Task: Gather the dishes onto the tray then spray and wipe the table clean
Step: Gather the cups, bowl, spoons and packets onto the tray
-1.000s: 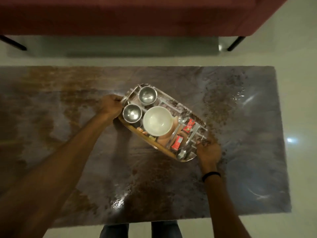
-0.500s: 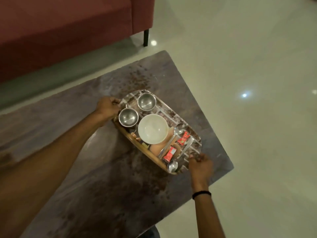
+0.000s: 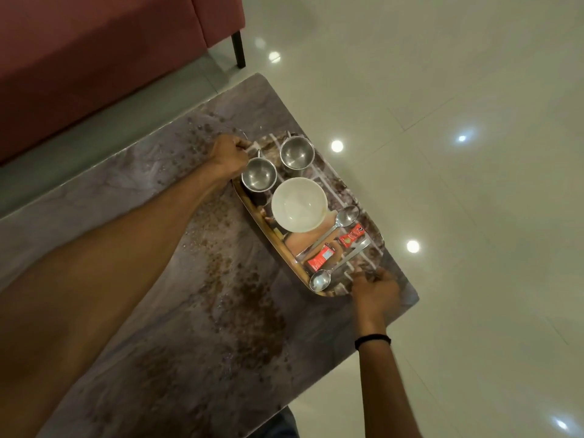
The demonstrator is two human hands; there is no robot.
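Observation:
A patterned oval tray [image 3: 374, 238] is at the right end of the brown marble table [image 3: 158, 311], partly past its edge. On it are two steel cups [image 3: 259, 176] [image 3: 297, 153], a white bowl [image 3: 298, 204], two spoons [image 3: 346, 216] [image 3: 320, 280] and two red sachets [image 3: 322, 258] [image 3: 351, 236]. My left hand [image 3: 229, 154] grips the tray's far-left end. My right hand [image 3: 374, 287] grips its near-right end. Brown crumbs and droplets [image 3: 240, 298] are scattered over the table.
A red sofa [image 3: 94, 58] with a black leg [image 3: 239, 49] stands beyond the table at upper left. Glossy pale floor tiles [image 3: 458, 184] stretch to the right of the table. My trouser leg [image 3: 278, 426] shows at the table's near edge.
Both hands have carried the tray from the middle of the table toward its right end, where it now overhangs the edge. My view has swung right, over the floor.

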